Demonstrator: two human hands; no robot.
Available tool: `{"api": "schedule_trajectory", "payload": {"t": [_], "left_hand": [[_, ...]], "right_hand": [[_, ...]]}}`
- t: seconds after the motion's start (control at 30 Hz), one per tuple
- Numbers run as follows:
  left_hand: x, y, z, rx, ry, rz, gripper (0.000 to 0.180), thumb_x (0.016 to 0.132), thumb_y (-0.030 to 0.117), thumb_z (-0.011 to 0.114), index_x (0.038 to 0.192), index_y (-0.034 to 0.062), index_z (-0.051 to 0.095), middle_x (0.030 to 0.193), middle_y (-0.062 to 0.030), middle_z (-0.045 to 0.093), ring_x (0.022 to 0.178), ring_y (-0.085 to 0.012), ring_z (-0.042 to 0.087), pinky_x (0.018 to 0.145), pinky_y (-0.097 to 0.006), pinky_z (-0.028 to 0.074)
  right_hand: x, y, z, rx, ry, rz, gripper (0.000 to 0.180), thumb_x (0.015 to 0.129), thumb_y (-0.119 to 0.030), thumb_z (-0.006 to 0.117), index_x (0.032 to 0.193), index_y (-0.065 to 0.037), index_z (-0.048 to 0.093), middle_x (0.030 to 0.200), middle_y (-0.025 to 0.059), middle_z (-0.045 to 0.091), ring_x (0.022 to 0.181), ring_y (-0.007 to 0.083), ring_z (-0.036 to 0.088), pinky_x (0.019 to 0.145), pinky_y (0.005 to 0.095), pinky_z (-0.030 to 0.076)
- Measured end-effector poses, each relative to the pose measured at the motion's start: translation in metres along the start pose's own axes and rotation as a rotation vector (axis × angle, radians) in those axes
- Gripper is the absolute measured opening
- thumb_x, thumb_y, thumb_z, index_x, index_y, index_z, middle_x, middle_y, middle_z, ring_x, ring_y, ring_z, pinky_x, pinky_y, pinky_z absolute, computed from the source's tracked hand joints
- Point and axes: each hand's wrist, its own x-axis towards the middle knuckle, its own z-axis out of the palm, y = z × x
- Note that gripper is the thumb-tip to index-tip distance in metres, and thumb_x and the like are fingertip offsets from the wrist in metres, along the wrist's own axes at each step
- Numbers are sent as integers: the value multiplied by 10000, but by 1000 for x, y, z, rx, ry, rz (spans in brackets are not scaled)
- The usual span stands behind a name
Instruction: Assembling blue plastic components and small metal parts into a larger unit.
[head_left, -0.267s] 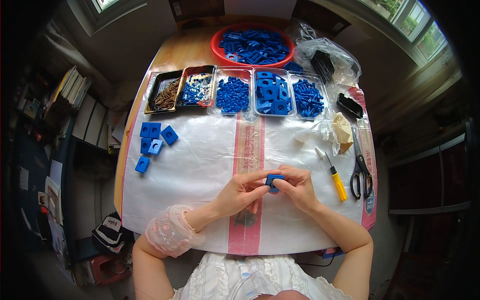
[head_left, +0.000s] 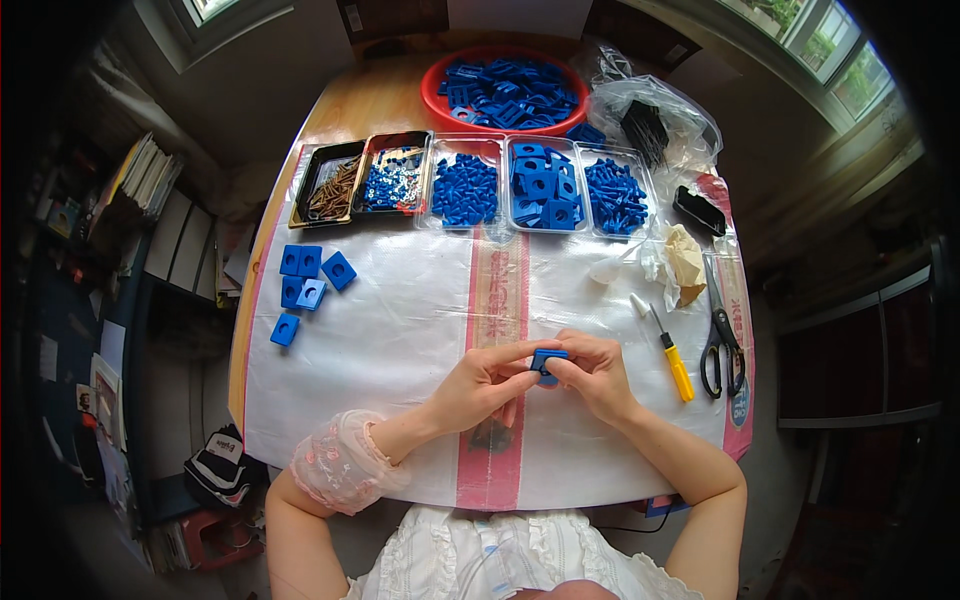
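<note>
Between my two hands is a small blue plastic block [head_left: 548,358], held above the near middle of the table. My left hand [head_left: 489,382] grips its left side with the thumb and fingers. The right thumb presses on the block's front, and the other fingers of my right hand [head_left: 592,377] curl behind it. My fingers cover much of the block, so its full shape does not show. Several blue square blocks with round holes [head_left: 311,293] lie on the sheet at the left.
Along the back stand trays of brown screws [head_left: 337,188], small blue and silver parts [head_left: 394,180], blue pegs [head_left: 466,190], blue blocks [head_left: 546,187] and more blue parts [head_left: 616,196]. Behind is a red basin [head_left: 432,103]. At right lie a yellow-handled screwdriver [head_left: 679,372], black scissors [head_left: 721,345] and crumpled paper [head_left: 684,262].
</note>
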Motion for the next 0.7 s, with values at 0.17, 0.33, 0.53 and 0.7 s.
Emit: {"api": "schedule_trajectory", "payload": {"t": [0.17,0.33,0.53,0.7], "left_hand": [[0,0,0,15,-3,-3,419,1022,95,539,1439,138,548,1003,-82,747,559,-65,626,487,-188,473],[0,0,1,14,11,-11,424,1013,88,555,1436,121,547,1014,-82,752,550,-58,618,482,-179,470],[0,-1,0,4,4,9,427,1011,84,555,1438,106,542,1024,-86,756,542,-55,613,474,-176,466],[0,0,1,9,1,15,434,1013,83,554,1446,97,530,1026,-87,756,541,-56,614,474,-175,466]], "right_hand": [[0,-1,0,-27,0,-3,171,924,14,662,1072,35,744,926,55,637,812,110,627,683,228,530],[0,-1,0,-18,3,-9,162,923,13,663,1061,37,745,921,54,634,808,108,621,680,229,524],[0,-2,0,-29,-3,-10,160,926,11,661,1059,38,744,919,46,627,809,101,612,685,227,521],[-1,-1,-1,-27,0,-1,152,929,10,655,1049,36,746,917,44,627,814,97,608,684,225,517]]}}
